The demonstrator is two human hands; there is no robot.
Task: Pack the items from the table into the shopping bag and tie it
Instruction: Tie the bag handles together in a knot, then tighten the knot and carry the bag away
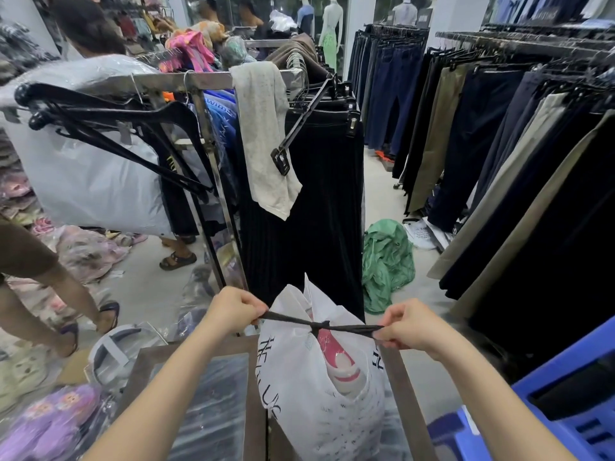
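Keep the white printed plastic shopping bag [299, 394] upright on the brown-framed glass table [404, 394]. With left hand [238, 312] and right hand [411, 326] each pinching one end of the dark twisted handle strip [293, 319], pull apart evenly and level, to seat the crossed knot [324, 326] low over the opening.

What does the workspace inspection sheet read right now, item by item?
Surface: brown-framed table, plastic-covered top.
Job's things: white shopping bag stands on it, pink-and-white item inside; black strap crossed in a knot over its mouth.
Clutter: bagged purple slippers at left; green garment on floor.
Hands: left hand and right hand each pinch a strap end, strap taut between them.
Cables: nothing seen.
Surroundings: trouser racks, blue crate, another person's legs.
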